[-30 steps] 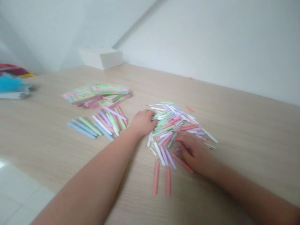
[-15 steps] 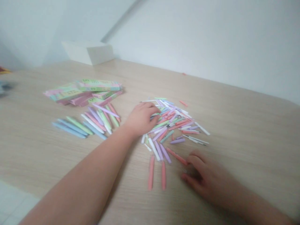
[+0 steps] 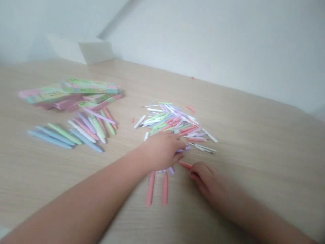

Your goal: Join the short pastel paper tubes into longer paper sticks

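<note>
My right hand pinches the near end of a coral pen barrel, which points up and left. Over the near side of a heap of pen parts, my left hand has its thumb and forefinger apart, close to the barrel's far end. A purple piece shows by its fingertips; whether they touch it is unclear. Two coral barrels, one left and one right, lie side by side below my left hand. Thin white refills rest at the heap's right edge.
Left of the heap lie several pastel pens in a loose row. Behind them are stacked pink and green printed boxes. A white box stands at the back against the wall. A small coral piece lies behind the heap.
My left hand has come back from the heap toward the near side and right, close to the coral barrel. My right hand has closed on the barrel's near end. The view has shifted slightly right.
</note>
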{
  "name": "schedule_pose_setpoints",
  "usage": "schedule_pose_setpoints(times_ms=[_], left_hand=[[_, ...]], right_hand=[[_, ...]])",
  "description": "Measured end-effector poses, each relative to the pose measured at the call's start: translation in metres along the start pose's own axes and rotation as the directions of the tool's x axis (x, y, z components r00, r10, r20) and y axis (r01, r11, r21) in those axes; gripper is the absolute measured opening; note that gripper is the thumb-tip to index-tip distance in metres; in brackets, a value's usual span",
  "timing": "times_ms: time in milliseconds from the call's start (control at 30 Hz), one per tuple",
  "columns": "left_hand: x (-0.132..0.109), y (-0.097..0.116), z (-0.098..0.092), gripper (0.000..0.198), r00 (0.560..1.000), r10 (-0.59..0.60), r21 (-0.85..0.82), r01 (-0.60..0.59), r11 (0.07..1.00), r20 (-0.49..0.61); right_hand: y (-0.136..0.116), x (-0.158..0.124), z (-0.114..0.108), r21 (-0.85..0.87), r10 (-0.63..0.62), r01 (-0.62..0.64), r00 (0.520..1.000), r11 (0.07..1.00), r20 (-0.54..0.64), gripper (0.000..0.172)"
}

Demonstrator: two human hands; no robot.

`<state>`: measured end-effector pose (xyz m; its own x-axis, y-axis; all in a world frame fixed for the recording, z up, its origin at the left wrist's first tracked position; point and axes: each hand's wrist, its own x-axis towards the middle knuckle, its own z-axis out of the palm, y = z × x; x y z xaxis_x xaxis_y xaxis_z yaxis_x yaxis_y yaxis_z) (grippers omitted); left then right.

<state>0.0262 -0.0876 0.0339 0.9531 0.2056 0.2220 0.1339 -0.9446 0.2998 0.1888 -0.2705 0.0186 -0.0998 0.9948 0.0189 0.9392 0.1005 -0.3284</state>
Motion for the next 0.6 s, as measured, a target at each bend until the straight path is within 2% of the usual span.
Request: schedule_pose_setpoints(times_ms=[67,133,267,367,433,600], left_hand=[[0.001,-0.001,0.003,0.018,1.000,-0.026,0.036,0.026,0.999,0.001],[0.003,-0.001,0.005,0.020,0.998,-0.056,0.061,0.055,0.997,0.008],[0.007,0.001,0.010,0.025,0.994,-0.110,0.053,0.110,0.992,-0.005],[0.011,0.004,0.012,0.029,0.987,-0.163,0.067,0.164,0.984,-0.009],[0.012,0.004,0.012,0.023,0.985,-0.170,0.074,0.170,0.983,-0.009],[0.013,-0.002,0.013,0.016,0.991,-0.135,0.075,0.136,0.988,-0.025]], right_hand=[[0.009,-0.001,-0.008,0.029,0.049,-0.048,0.998,0.998,-0.032,0.020],[0.023,-0.001,-0.016,0.021,0.089,-0.087,0.989,0.996,-0.116,0.020],[0.052,0.005,-0.025,0.006,0.165,-0.170,0.951,0.985,-0.261,0.031],[0.066,0.010,-0.023,0.017,0.217,-0.221,0.936,0.975,-0.278,0.031],[0.072,0.013,-0.021,0.052,0.248,-0.244,0.923,0.968,-0.294,0.029],[0.079,0.016,-0.013,0.308,0.370,-0.283,0.887,0.908,-0.276,0.030]])
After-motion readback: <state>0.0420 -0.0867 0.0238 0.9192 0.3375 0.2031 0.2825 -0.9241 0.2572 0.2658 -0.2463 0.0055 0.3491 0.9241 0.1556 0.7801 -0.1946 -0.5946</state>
